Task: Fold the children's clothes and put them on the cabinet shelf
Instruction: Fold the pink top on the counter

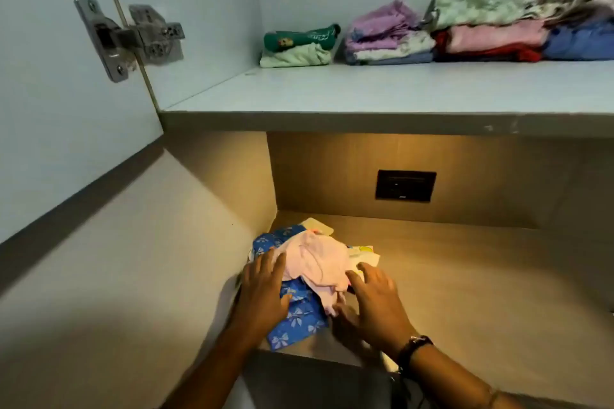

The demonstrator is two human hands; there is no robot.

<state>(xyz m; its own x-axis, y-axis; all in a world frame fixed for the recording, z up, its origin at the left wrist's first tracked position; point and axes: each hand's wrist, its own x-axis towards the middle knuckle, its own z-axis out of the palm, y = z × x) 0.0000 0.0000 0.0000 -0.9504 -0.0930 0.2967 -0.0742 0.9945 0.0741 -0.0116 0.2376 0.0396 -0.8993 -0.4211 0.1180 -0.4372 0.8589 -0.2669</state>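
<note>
Warm-lit wooden counter [465,276] under a pale cabinet shelf [365,90]. Heaped at the counter's left end, against the side wall: loose children's clothes [327,271], with a pink garment [315,259] crumpled on top of a blue bow-print garment [295,322] and white and yellow pieces [363,256] peeking out behind. Left hand [265,289] flat on the heap's left side, fingers straight and spread, touching blue cloth and the pink edge. Right hand [375,302] at the heap's right side, fingers splayed and slightly bent, nothing visibly pinched; thumb side blurred. Wristwatch [415,347] on the right wrist. Up on the shelf, well apart from both hands, folded stacks [385,40] in a row along the back wall: green roll, lilac, pink over red, blue. Dark socket plate [405,185] on the wall behind the heap. Metal hinge [133,36] on the open cabinet door [50,109] at left.
</note>
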